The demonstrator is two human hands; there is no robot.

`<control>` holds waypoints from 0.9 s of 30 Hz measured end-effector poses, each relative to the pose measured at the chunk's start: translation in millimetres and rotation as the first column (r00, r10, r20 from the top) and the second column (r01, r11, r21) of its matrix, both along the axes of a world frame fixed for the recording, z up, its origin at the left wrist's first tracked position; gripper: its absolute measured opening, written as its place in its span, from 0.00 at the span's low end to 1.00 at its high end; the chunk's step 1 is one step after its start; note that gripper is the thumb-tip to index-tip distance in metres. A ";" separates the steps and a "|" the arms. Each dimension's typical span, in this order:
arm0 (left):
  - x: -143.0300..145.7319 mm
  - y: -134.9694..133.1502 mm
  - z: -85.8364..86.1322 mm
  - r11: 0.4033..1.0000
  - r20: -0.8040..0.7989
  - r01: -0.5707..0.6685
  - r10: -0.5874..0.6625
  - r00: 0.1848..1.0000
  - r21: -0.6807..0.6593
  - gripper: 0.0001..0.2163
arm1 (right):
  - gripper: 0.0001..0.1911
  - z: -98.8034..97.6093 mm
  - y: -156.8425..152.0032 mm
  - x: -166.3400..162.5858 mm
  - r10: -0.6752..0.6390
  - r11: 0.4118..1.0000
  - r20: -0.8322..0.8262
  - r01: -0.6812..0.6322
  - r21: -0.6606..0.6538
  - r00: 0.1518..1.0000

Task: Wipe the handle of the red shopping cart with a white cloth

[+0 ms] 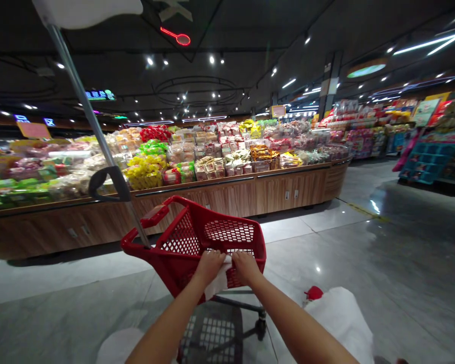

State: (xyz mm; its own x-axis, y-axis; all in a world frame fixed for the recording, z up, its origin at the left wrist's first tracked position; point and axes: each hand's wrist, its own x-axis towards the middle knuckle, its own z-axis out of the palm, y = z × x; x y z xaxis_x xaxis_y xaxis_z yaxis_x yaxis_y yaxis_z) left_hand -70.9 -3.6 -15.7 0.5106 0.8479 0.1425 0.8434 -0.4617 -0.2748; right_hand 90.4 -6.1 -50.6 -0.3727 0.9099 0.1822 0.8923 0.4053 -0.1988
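A red plastic shopping cart (227,218) stands before me, with lattice holes in its walls. Over its near side rim hangs a thin white cloth (217,283); whether it is fabric or a paper wipe I cannot tell. My left hand (211,265) is closed over the rim with the cloth under its fingers. Close beside it, my right hand (245,266) is curled on the same rim, pinching the cloth's other end. Fingertips of both hands are partly hidden inside the basket. The cart's red handle (154,216) is at its left end.
A metal pole (79,91) with a grey grip (109,184) rises at the cart's left end. Behind runs a wood-panelled display counter (296,188) heaped with packaged snacks. Shelves of goods (432,151) stand at right. Grey polished floor (356,258) extends rightward.
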 end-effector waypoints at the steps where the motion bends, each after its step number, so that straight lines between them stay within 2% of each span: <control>1: -18.0 -0.1 7.2 1.000 -0.008 -0.001 0.001 1.000 0.011 0.06 | 0.15 0.8 0.7 2.5 -0.006 1.000 0.007 0.006 0.001 1.000; 6: -126.5 -0.9 46.6 0.985 -0.020 -0.018 0.022 1.000 0.174 0.06 | 0.18 4.2 10.1 15.1 -0.038 0.999 0.034 0.038 0.007 0.999; 9: -150.6 -3.5 55.2 0.967 -0.003 -0.005 0.006 1.000 0.256 0.09 | 0.18 4.3 16.5 20.2 -0.066 0.998 0.055 0.067 0.000 0.996; 12: -136.1 -8.2 49.1 0.951 0.052 -0.094 0.083 0.995 0.294 0.07 | 0.17 3.3 17.3 25.3 -0.093 0.996 0.059 0.093 0.012 0.994; 15: -101.7 -13.0 34.8 0.948 0.099 -0.161 0.139 0.985 0.274 0.09 | 0.18 2.8 11.5 28.4 -0.107 0.994 0.053 0.107 0.012 0.993; 20: -20.5 -12.9 2.5 0.980 0.119 -0.119 0.100 0.988 0.161 0.10 | 0.20 4.0 0.8 14.6 -0.188 0.982 0.051 0.190 -0.025 0.981; 23: 21.2 -9.3 -10.5 0.988 0.123 -0.107 0.094 0.988 0.107 0.09 | 0.20 1.2 -0.5 3.1 -0.076 0.997 -0.003 0.075 -0.016 0.997; 25: 28.3 -7.1 -10.9 0.994 0.101 -0.078 0.070 0.992 0.075 0.08 | 0.23 -2.7 0.4 1.6 0.020 1.000 -0.027 -0.020 0.000 0.999; 27: 13.2 -5.0 -5.2 0.998 0.059 -0.046 0.043 0.997 0.052 0.07 | 0.27 -6.0 1.7 5.1 0.052 0.999 -0.035 -0.051 0.016 0.998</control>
